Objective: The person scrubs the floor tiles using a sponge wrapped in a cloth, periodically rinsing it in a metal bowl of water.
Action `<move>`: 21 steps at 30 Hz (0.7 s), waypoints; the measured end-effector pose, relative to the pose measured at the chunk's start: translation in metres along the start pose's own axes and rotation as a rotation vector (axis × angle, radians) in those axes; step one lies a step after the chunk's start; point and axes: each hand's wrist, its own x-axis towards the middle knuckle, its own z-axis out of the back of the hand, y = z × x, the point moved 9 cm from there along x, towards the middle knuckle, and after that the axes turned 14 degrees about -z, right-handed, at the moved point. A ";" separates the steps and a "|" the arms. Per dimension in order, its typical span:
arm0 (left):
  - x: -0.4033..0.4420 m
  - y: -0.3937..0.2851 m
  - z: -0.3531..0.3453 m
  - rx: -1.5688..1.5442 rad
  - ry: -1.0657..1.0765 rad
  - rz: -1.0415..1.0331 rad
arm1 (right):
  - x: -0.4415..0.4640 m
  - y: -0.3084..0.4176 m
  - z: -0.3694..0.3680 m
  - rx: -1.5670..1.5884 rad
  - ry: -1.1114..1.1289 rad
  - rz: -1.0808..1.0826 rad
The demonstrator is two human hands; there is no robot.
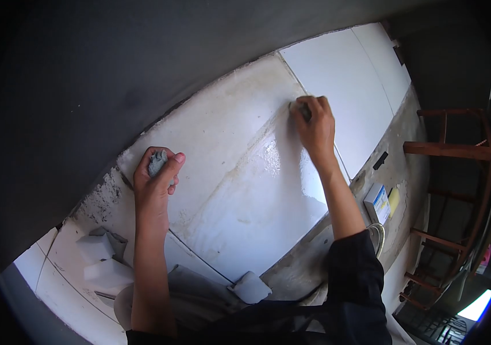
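My left hand (154, 175) is closed around a crumpled grey lump (157, 163), which looks like putty or a wadded cloth; I cannot tell which. It is over the left part of a pale floor tile (222, 135). My right hand (315, 126) is down at the joint near the tile's far end, its fingers closed on a small dark greyish piece (305, 111), mostly hidden by the fingers. Brown-grey smears streak the tile, and a wet patch (271, 158) shines beside my right hand.
A dark wall (102, 75) runs along the tiles' left side. White broken chunks (107, 273) lie at lower left, and a pale block (251, 287) sits near my body. At right are a small box (377, 202), a yellow item (394, 201) and a wooden frame (449, 150).
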 end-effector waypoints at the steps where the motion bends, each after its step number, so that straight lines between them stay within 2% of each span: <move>1: 0.000 -0.001 0.000 -0.001 0.003 -0.003 | 0.016 -0.005 0.004 0.003 -0.055 -0.042; 4: 0.001 -0.003 0.003 -0.012 -0.015 -0.009 | 0.016 -0.008 0.001 0.005 -0.094 -0.110; 5: 0.002 -0.004 0.003 -0.016 -0.011 -0.013 | 0.001 0.005 0.001 -0.003 -0.081 -0.056; 6: 0.002 -0.003 0.002 -0.021 -0.008 -0.014 | -0.020 0.013 -0.005 0.041 0.024 -0.080; 8: 0.002 -0.002 0.002 -0.007 0.000 -0.015 | -0.059 0.038 -0.008 0.075 0.062 0.102; 9: 0.001 0.000 0.002 0.011 0.007 -0.011 | -0.057 0.035 -0.008 0.071 0.063 0.099; 11: -0.001 0.002 0.001 0.032 0.016 -0.001 | -0.036 0.026 -0.007 0.061 0.056 0.085; 14: -0.001 -0.002 0.004 0.019 0.005 -0.004 | 0.015 0.000 -0.002 0.033 -0.042 -0.090; 17: 0.000 -0.004 0.004 -0.014 0.006 -0.009 | 0.001 0.004 -0.005 -0.005 -0.095 -0.106; 21: 0.001 -0.005 0.001 -0.021 0.003 0.003 | -0.060 0.045 -0.010 0.066 0.049 0.091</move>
